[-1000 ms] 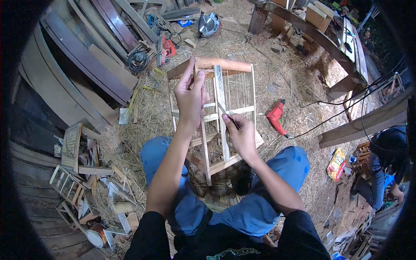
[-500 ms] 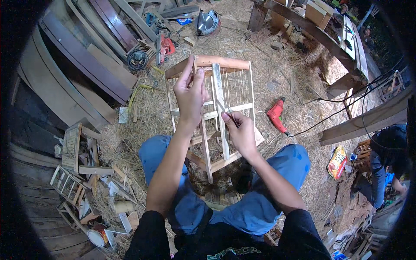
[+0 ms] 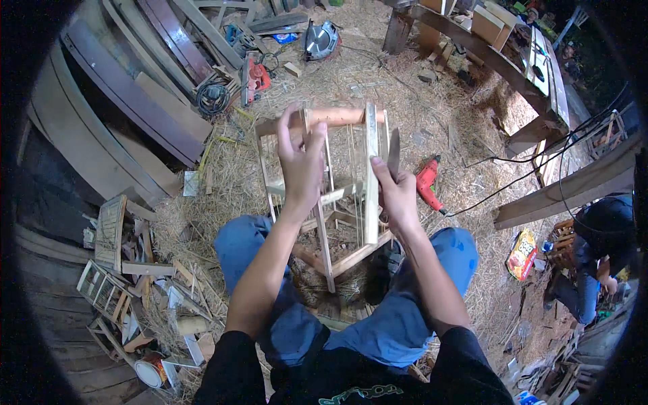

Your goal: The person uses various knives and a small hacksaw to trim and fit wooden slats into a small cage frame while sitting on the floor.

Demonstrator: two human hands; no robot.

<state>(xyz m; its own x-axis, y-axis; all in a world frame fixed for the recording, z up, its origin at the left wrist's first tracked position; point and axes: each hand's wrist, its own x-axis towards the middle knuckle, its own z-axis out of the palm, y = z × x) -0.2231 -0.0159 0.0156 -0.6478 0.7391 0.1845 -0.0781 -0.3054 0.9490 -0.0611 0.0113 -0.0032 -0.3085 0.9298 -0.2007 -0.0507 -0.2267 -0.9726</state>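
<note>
In front of my knees stands a small wooden frame with thin upright bars, like a birdcage frame (image 3: 347,116). My left hand (image 3: 302,169) is closed about its near corner post, thumb and fingers on either side near the top. My right hand (image 3: 399,201) grips a knife (image 3: 394,150), its blade pointing up and away from me. The same hand pinches a pale wooden slat (image 3: 371,179) under the thumb, held upright before the frame's right side. The lower fingers of my right hand are partly hidden.
A red power drill (image 3: 427,181) lies on the straw-covered ground to the right, its cord trailing away. Farther off are a circular saw (image 3: 320,42) and a red power tool (image 3: 256,75). Wood scraps (image 3: 138,270) pile up at left. Another person (image 3: 594,250) crouches at right.
My right hand has moved right, taking the slat and knife along; the knife blade now points upward in plain view. The frame's top has tipped slightly toward me.
</note>
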